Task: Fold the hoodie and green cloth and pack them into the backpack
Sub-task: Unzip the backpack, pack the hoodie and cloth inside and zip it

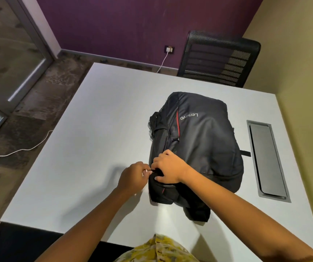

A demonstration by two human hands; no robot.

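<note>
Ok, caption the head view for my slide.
Left hand pinches the zipper pull of a black Lenovo backpack on a white table; right hand steadies it.

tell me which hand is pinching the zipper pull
The left hand: its fingertips pinch the small black pull at the backpack's near left edge. The right hand lies on the bag beside it.

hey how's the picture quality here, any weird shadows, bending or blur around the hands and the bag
Head view: wide-angle bending curves the table edges and walls; soft shadows fall left of the left hand and under the backpack; the bag's dark fabric swallows detail near the zipper, so the left grip there is hard to read; the right hand is sharp; mild softness toward the corners.
</note>
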